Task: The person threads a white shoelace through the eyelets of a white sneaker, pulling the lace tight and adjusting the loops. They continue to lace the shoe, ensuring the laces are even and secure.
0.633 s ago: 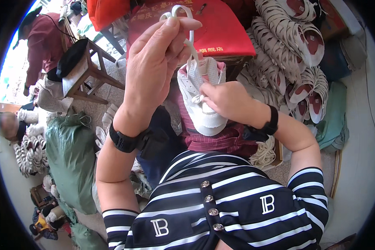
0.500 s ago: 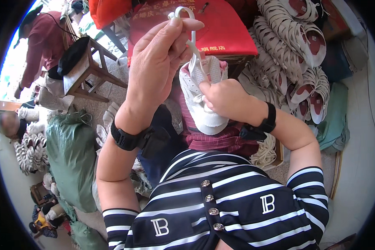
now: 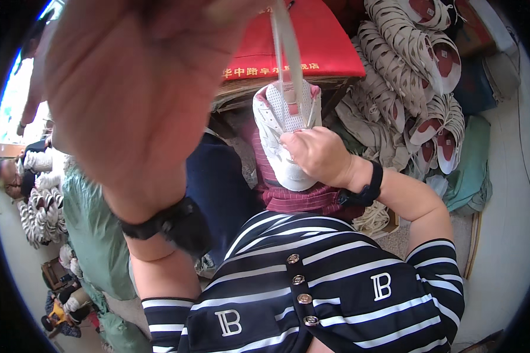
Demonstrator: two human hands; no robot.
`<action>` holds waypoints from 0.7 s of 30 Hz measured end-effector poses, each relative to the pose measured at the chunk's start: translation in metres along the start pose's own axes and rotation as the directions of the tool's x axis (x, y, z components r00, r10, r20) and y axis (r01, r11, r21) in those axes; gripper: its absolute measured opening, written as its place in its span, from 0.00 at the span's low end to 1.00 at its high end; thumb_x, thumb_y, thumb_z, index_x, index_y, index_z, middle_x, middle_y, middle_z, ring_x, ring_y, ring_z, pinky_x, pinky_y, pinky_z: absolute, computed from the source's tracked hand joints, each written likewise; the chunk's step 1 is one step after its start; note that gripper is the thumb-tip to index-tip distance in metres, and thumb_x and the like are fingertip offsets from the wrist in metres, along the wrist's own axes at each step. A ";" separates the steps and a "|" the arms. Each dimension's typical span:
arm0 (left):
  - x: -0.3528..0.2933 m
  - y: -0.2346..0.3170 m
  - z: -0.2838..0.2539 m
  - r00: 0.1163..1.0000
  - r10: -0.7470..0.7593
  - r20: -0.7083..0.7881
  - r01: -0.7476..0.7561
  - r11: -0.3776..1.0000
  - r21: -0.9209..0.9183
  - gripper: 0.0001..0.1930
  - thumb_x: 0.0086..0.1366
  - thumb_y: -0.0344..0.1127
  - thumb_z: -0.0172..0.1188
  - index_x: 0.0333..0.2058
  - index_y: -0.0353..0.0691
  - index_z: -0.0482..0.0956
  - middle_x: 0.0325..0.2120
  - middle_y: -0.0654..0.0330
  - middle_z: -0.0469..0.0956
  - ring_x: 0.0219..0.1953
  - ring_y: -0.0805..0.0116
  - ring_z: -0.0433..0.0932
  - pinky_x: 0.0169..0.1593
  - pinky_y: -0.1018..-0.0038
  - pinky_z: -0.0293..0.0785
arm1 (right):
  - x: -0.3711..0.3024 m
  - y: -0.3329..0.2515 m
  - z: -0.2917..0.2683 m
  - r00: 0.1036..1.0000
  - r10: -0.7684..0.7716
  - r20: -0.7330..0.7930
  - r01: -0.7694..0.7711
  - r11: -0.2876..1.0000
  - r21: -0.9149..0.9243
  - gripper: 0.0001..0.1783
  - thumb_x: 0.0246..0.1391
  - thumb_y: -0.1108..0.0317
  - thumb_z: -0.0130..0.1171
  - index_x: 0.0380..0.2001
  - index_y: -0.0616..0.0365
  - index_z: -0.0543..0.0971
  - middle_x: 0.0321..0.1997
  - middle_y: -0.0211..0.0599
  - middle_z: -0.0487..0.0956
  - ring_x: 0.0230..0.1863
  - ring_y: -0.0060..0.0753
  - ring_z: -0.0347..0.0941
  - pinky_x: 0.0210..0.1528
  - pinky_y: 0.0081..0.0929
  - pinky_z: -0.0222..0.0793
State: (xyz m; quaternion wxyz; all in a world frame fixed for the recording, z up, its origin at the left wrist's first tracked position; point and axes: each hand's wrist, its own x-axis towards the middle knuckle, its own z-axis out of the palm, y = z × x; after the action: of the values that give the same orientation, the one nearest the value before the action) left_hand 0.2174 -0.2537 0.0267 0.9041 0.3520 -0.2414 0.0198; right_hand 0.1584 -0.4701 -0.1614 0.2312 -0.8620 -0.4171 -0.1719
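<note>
A white sneaker (image 3: pixel 296 176) with a mesh tongue and pink lining rests on my lap, its toe toward me. From its throat a flat white shoelace (image 3: pixel 291 53) runs up, stretched, to the top of the picture. My left hand (image 3: pixel 132 88) is raised close in front of the camera, large and blurred. Its fingertips run out past the top edge, where the shoelace meets them. Low on the shoe, my right hand (image 3: pixel 317 154) is closed in a pinch on the lace beside the eyelets. Its fingers partly cover the lacing.
A table with a red cover (image 3: pixel 335 47) stands just beyond the sneaker. Strings of white shoe uppers (image 3: pixel 388 65) are piled at the right. A box of white laces (image 3: pixel 374 219) sits by my right forearm. Green sacks (image 3: pixel 94 229) lie at the left, with other people farther off.
My left hand has risen up and left toward the camera, drawing the shoelace out long and straight. My right hand stays at the shoe, with its fingers slightly lower on the lacing.
</note>
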 end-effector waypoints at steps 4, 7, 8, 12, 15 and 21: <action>0.008 0.000 0.001 0.999 0.031 0.019 -0.030 0.999 -0.023 0.12 0.78 0.33 0.42 0.49 0.33 0.71 0.25 0.70 0.65 0.23 0.84 0.60 0.34 0.82 0.66 | -0.004 0.009 -0.019 0.944 0.322 0.077 -0.323 0.847 0.422 0.03 0.62 0.74 0.58 0.39 0.59 0.78 0.33 0.35 0.82 0.35 0.29 0.81 0.39 0.26 0.75; 0.010 -0.005 0.005 0.999 0.034 0.032 -0.033 0.999 -0.042 0.11 0.79 0.34 0.41 0.48 0.35 0.71 0.24 0.71 0.66 0.21 0.85 0.60 0.31 0.84 0.67 | 0.021 0.015 -0.039 0.864 0.493 -0.106 -0.376 0.770 0.515 0.05 0.63 0.75 0.57 0.41 0.61 0.79 0.35 0.36 0.82 0.38 0.22 0.79 0.44 0.24 0.74; 0.008 -0.008 0.008 0.999 0.027 0.045 -0.025 0.998 -0.052 0.12 0.79 0.35 0.41 0.48 0.35 0.71 0.24 0.71 0.66 0.21 0.85 0.60 0.31 0.83 0.68 | 0.024 0.026 -0.034 0.866 0.493 -0.088 -0.364 0.741 0.565 0.08 0.65 0.72 0.56 0.45 0.61 0.79 0.37 0.33 0.82 0.39 0.20 0.78 0.44 0.25 0.75; 0.003 -0.014 0.015 0.999 0.007 0.046 -0.010 0.998 0.064 0.12 0.79 0.35 0.41 0.49 0.35 0.71 0.25 0.70 0.67 0.21 0.84 0.61 0.32 0.82 0.69 | 0.055 0.034 -0.027 0.870 0.334 0.361 -0.432 0.166 0.887 0.19 0.70 0.57 0.53 0.54 0.60 0.77 0.41 0.27 0.80 0.39 0.17 0.75 0.46 0.21 0.73; 0.002 -0.014 0.008 0.998 -0.010 0.058 0.006 0.997 0.071 0.13 0.79 0.35 0.42 0.50 0.34 0.71 0.26 0.69 0.67 0.22 0.83 0.61 0.34 0.81 0.69 | 0.064 0.040 -0.024 0.803 0.184 0.567 -0.582 0.041 0.812 0.20 0.70 0.54 0.53 0.54 0.58 0.78 0.43 0.27 0.80 0.39 0.14 0.74 0.46 0.19 0.73; -0.012 0.004 -0.048 0.996 -0.073 0.041 0.070 0.994 0.081 0.15 0.79 0.33 0.41 0.53 0.28 0.70 0.35 0.62 0.68 0.28 0.81 0.61 0.41 0.77 0.65 | 0.063 0.055 -0.018 0.780 0.445 0.439 -0.427 -0.134 0.894 0.15 0.70 0.59 0.54 0.43 0.60 0.81 0.31 0.22 0.75 0.29 0.10 0.69 0.38 0.16 0.72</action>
State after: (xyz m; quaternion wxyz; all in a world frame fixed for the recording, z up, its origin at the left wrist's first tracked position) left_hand 0.2263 -0.2182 -0.0063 0.8840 0.3966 -0.2472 -0.0108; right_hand 0.2377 -0.4689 -0.1298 0.7947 -0.5479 -0.1036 0.2396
